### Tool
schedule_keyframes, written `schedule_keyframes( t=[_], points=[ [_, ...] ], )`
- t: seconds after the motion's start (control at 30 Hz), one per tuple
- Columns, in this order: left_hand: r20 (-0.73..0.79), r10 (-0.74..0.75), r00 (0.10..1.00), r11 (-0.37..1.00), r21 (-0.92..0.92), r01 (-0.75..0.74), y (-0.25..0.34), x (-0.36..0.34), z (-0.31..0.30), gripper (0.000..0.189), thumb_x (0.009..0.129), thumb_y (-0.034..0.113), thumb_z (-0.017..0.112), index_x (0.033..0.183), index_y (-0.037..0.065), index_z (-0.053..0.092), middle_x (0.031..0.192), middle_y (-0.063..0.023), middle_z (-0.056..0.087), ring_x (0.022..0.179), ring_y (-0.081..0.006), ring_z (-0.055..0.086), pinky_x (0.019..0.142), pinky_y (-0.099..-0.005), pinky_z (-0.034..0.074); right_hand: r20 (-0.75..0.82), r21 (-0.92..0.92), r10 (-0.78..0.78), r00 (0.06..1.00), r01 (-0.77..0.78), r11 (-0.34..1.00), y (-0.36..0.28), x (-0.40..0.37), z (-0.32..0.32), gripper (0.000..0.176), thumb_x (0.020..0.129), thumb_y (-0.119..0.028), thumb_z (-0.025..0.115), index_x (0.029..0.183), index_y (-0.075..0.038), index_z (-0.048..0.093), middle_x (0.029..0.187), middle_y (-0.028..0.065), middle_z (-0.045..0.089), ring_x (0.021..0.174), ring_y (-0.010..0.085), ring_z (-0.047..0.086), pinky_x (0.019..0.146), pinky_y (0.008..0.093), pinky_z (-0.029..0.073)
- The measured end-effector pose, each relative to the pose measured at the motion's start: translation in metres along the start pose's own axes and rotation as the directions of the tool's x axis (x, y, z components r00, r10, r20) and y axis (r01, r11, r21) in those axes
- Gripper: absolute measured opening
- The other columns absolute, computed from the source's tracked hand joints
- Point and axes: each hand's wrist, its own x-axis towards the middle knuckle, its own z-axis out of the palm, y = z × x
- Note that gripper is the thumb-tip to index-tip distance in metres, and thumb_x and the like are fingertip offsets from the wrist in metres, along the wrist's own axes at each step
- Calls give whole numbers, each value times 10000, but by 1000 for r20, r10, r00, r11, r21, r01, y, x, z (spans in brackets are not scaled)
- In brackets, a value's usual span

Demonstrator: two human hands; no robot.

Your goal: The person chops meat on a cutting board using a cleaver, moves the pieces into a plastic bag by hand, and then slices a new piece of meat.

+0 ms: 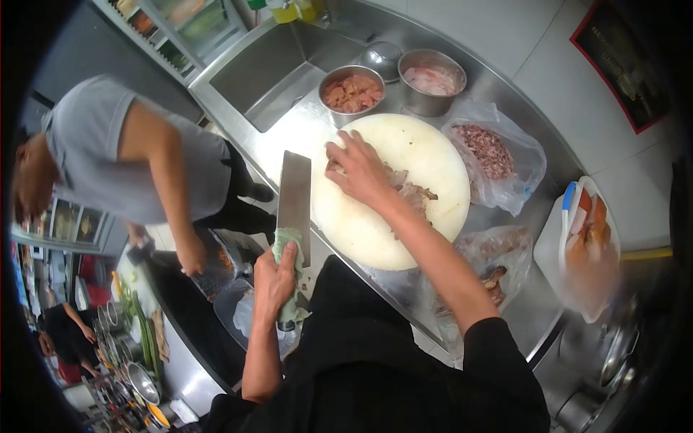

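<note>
My left hand (pixel 274 283) is closed around the handle of a cleaver (pixel 294 191), with a pale green cloth (pixel 290 307) wrapped about the grip. The broad blade points away from me, just left of a round white cutting board (pixel 433 155). Over the board, my right hand (pixel 357 169) has its fingers spread and bent, the tips toward the board's left part. Chopped pieces of meat (pixel 415 196) lie beside and partly under that hand and wrist. Whether the palm touches them is hidden.
Beyond the board stand a metal bowl of meat chunks (pixel 352 94) and a metal pot of pale pieces (pixel 433 79). Plastic bags of meat (pixel 494 151) lie to the right, near a white container (pixel 588 245). A sink (pixel 281 65) is at the back; another person (pixel 137 159) stands left.
</note>
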Motion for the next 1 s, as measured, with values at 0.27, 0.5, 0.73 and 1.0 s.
schedule_keyframes(
  t=[0.27, 0.5, 0.73, 1.0],
  points=[
    [79, 12, 997, 993, -119, -3, -2, 33, -5, 387, 1012, 326, 585, 1059, -39, 705, 806, -141, 716, 746, -183, 657, 712, -358, 507, 46, -226, 75, 996, -62, 972, 25, 21, 49, 364, 827, -154, 673, 1181, -72, 662, 1184, 144, 662, 1055, 312, 616, 879, 444, 501],
    [153, 32, 988, 987, -163, -7, 0, 63, -5, 394, 1005, 338, 593, 1096, -29, 703, 814, -144, 716, 736, -192, 655, 703, -358, 508, -23, -282, 212, 977, -210, 936, 14, 17, 26, 525, 928, -310, 619, 1335, 11, 533, 1399, 191, 528, 1303, 352, 490, 1063, 493, 399],
    [149, 31, 988, 985, -174, -5, 8, 72, -3, 407, 1004, 341, 592, 1044, -50, 696, 724, -129, 656, 683, -171, 577, 686, -354, 491, 181, -138, 411, 894, -390, 910, 11, -48, -18, 807, 1001, -429, 543, 1538, 81, 223, 1580, 361, 215, 1474, 501, 234, 1202, 563, 217],
    [69, 26, 997, 964, -265, -7, 12, 55, 13, 389, 1005, 317, 590, 1055, -55, 693, 750, -90, 658, 700, -148, 573, 686, -339, 487, 128, 244, 484, 866, -501, 830, 34, -60, -78, 583, 978, -185, 583, 1502, -3, 402, 1540, 278, 387, 1455, 438, 334, 1213, 431, 271]
  ],
)
